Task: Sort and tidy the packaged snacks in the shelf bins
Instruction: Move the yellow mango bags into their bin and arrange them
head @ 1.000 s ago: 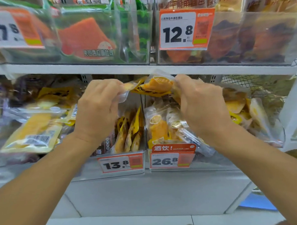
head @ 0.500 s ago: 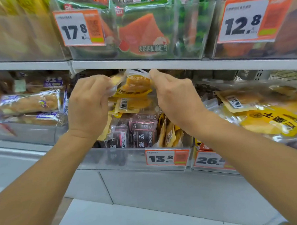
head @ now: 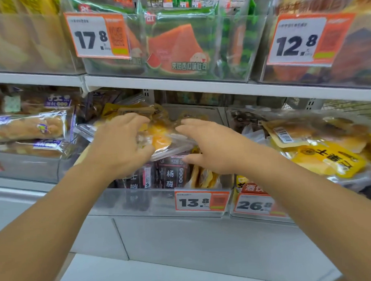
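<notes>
White shop shelving (head: 199,87) fills the view, with clear plastic bins lined up on two levels and a pale tiled floor (head: 164,273) below. On the upper level, a bin holds green watermelon-print packs (head: 177,48) behind a 17.8 price tag (head: 97,36), and a 12.8 price tag (head: 303,39) hangs on the bin to its right.

On the lower level, both of the person's bare arms reach into the middle bin (head: 140,203), which carries a 13.8 price tag (head: 201,201) on its front wall. The left hand (head: 119,146) curls its fingers round the left part of a clear packet with a yellow-orange snack inside (head: 161,139), holding it over the top of the bin's contents. The right hand (head: 210,145) lies just beside it with fingers straight and spread, flat against the packet's right end (whether it presses or only touches cannot be told, since motion blurs the spot).

Under the packet stand dark packs with white characters (head: 171,174), upright in the bin, and yellowish packs (head: 204,177) lean beside them at the right. Long bread rolls in purple-labelled wrap (head: 30,126) lie in the bin to the left. In the neighbouring bin to the right, marked by a 26.8 price tag (head: 254,205), yellow pouches (head: 324,156) pile up above the rim, one showing a barcode.
</notes>
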### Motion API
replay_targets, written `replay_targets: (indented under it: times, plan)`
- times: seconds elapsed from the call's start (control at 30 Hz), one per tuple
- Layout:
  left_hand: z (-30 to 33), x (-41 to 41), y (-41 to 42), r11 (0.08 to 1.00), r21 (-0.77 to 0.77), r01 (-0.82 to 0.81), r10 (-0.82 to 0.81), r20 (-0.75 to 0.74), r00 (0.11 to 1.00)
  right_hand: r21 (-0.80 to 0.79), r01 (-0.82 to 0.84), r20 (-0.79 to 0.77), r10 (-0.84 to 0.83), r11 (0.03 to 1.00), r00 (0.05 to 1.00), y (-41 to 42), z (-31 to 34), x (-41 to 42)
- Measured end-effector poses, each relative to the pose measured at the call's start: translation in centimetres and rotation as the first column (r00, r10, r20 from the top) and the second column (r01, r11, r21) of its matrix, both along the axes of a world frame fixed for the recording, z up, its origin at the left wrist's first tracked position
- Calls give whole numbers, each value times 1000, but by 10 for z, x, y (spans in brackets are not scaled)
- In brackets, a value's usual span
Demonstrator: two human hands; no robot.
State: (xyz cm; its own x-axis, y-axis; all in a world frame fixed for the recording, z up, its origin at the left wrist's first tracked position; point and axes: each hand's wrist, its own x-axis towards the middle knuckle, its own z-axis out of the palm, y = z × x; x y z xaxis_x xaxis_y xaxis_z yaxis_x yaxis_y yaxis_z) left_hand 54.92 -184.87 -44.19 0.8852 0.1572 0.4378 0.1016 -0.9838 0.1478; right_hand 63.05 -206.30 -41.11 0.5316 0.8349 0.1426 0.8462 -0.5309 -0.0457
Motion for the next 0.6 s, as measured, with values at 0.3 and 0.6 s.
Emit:
replay_targets:
  times: [0.3, 0.6]
  plan:
    - [1, 28, -76, 937, 243, 251, -182, -276, 944, 16, 468, -121, -463, 883, 878, -61, 10, 74]
    - [-11, 55, -59, 967, 144, 210, -161, -292, 943, -120, 437, -188, -453, 891, 871, -55, 21, 97]
